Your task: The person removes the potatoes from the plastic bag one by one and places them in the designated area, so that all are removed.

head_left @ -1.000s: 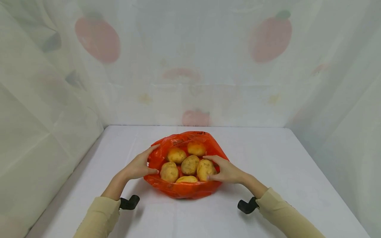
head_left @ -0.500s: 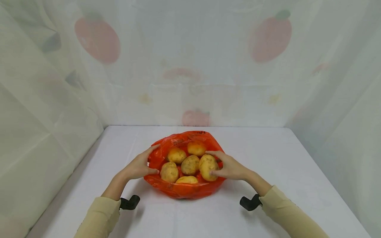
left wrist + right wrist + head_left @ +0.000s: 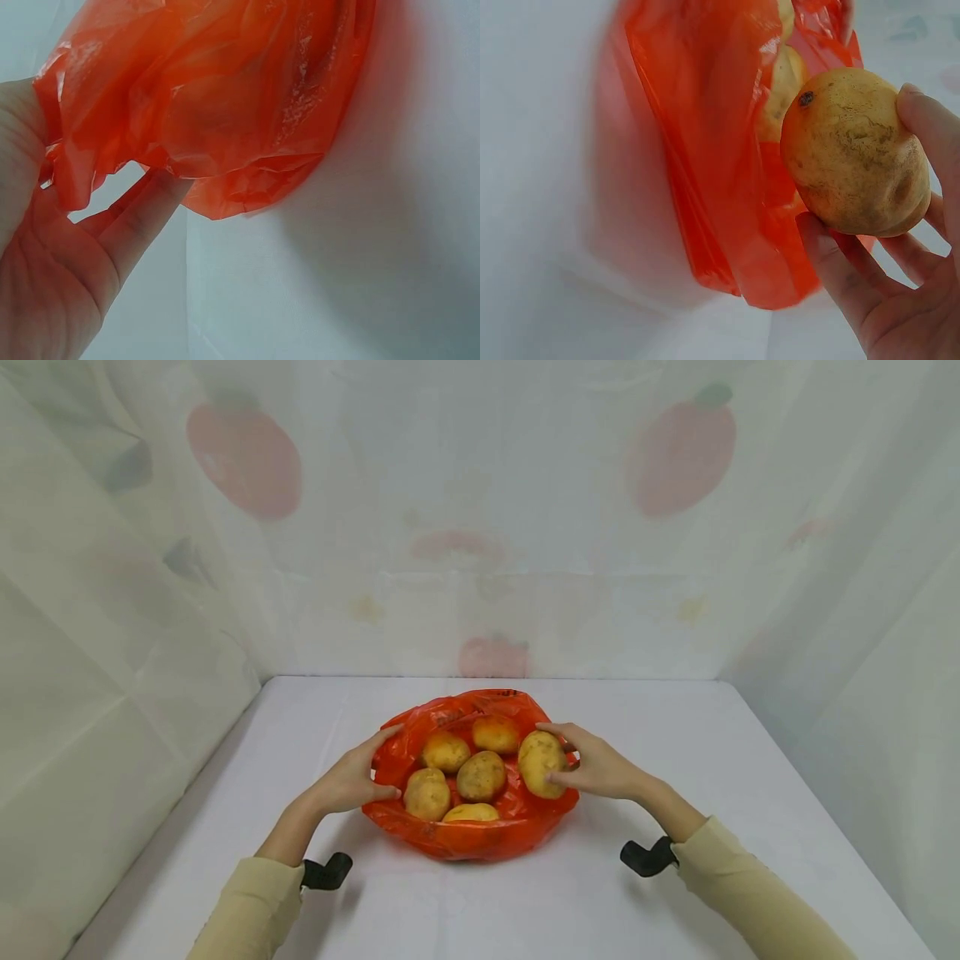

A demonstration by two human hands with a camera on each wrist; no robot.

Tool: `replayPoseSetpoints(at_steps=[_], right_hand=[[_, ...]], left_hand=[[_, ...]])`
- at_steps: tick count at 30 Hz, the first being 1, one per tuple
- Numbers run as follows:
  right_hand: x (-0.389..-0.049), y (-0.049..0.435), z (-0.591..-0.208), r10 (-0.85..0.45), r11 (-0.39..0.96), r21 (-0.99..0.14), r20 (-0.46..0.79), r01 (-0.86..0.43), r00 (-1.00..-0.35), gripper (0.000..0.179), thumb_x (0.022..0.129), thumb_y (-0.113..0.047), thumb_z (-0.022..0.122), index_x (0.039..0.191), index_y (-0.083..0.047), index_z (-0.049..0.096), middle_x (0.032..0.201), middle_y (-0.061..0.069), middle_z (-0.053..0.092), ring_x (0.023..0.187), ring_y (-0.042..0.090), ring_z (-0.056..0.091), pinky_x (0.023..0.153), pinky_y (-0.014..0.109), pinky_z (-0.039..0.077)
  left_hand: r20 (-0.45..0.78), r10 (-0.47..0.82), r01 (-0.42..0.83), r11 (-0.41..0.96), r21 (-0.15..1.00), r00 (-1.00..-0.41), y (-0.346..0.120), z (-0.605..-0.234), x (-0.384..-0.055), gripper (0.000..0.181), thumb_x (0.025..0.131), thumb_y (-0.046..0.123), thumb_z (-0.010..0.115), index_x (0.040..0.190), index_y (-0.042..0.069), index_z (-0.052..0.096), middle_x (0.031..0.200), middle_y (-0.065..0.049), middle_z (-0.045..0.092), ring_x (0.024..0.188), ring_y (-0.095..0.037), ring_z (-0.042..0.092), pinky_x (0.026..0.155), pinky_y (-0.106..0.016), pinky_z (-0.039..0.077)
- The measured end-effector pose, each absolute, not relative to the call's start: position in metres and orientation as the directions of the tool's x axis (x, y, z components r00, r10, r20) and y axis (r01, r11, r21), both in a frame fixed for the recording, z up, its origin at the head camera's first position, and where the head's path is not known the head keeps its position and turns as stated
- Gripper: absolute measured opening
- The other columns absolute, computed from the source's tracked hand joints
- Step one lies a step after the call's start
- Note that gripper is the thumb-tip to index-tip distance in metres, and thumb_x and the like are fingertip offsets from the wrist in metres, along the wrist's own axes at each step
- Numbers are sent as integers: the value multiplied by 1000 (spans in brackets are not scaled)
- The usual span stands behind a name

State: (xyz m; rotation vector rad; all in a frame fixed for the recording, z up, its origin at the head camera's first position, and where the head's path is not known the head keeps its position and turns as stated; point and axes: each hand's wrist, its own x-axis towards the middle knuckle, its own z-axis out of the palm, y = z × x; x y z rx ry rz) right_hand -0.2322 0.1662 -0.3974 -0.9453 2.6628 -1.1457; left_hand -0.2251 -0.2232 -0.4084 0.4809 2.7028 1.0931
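A red plastic bag (image 3: 480,839) lies with its mouth spread wide on the table, several potatoes (image 3: 482,777) inside it. My right hand (image 3: 600,767) grips one potato (image 3: 542,765) between thumb and fingers at the bag's right rim. In the right wrist view this potato (image 3: 855,154) is raised beside the bag wall (image 3: 705,135), with a dark spot on its skin. On the opposite side my left hand (image 3: 348,781) holds the bag's left rim, thumb and fingers apart around the plastic. The left wrist view shows the bag (image 3: 217,97) between them; some fingertips are hidden behind it.
The bag stands on a white-covered table (image 3: 675,735). Pale curtains (image 3: 480,485) with faded fruit prints hang behind and at both sides. Black wrist mounts (image 3: 327,870) sit under the cream sleeves (image 3: 251,902).
My right hand has lifted its potato up and to the right, from among the others to the bag's right rim. The left hand has stayed in place.
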Motion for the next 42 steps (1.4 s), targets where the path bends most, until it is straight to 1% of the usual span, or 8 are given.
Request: replayPoseSetpoints(at_steps=[2, 6, 12, 16, 22, 29, 35, 42], right_hand=[[-234, 169, -395, -573, 514, -698, 153, -499, -805, 70, 78, -18, 73, 139, -11, 39, 129, 6, 47, 104, 24, 54, 75, 24, 52], [-236, 175, -391, -564, 495, -720, 160, -487, -810, 70, 79, -16, 73, 139, -11, 38, 131, 8, 45, 107, 27, 54, 76, 22, 52], [-241, 188, -383, -510, 508, -732, 168, -453, -844, 72, 79, -24, 73, 140, -18, 35, 134, 7, 43, 108, 29, 53, 79, 28, 53], [-245, 195, -381, -478, 527, -733, 162, -429, -863, 73, 80, -28, 72, 141, -17, 33, 135, 9, 42, 109, 30, 52, 80, 33, 53], [-252, 204, -387, -429, 546, -750, 133, -374, -893, 73, 80, -31, 71, 141, -18, 33, 134, 10, 42, 109, 32, 52, 80, 34, 53], [-261, 213, -394, -384, 569, -747, 128, -344, -914, 73, 82, -31, 70, 142, -13, 32, 139, 13, 38, 111, 38, 50, 78, 37, 54], [-271, 220, -400, -342, 595, -742, 113, -308, -933, 75, 83, -33, 68, 143, -12, 30, 140, 15, 36, 112, 39, 49, 78, 40, 53], [-279, 224, -406, -283, 604, -759, 80, -243, -956, 76, 83, -34, 67, 144, -14, 28, 144, 13, 33, 114, 39, 48, 81, 43, 51]], left_hand=[[-50, 364, 226, 674, 703, -930, -223, -408, -225, 91, 74, 16, 77, 146, 22, 22, 142, -13, 36, 121, -33, 44, 89, -47, 48], [-50, 364, 225, 672, 706, -930, -223, -408, -225, 91, 74, 15, 77, 146, 23, 22, 143, -12, 36, 121, -33, 44, 90, -47, 48], [-28, 370, 246, 671, 700, -929, -223, -408, -224, 90, 73, 14, 77, 145, 23, 24, 143, -13, 35, 121, -34, 45, 90, -48, 47], [-31, 367, 241, 670, 702, -930, -223, -408, -224, 90, 73, 14, 77, 146, 23, 23, 143, -13, 35, 121, -34, 44, 90, -48, 48], [-33, 366, 239, 670, 703, -930, -223, -409, -225, 90, 74, 13, 76, 146, 22, 23, 143, -13, 35, 121, -34, 43, 89, -47, 48], [-18, 375, 256, 667, 700, -927, -223, -409, -225, 90, 73, 13, 76, 145, 22, 23, 142, -12, 36, 118, -32, 47, 88, -46, 49], [-9, 381, 268, 668, 694, -925, -224, -409, -226, 90, 73, 12, 77, 145, 22, 24, 141, -12, 37, 117, -32, 47, 88, -45, 49], [-18, 376, 259, 671, 695, -927, -224, -409, -226, 90, 74, 13, 76, 146, 23, 23, 143, -12, 35, 120, -33, 45, 90, -47, 48]])
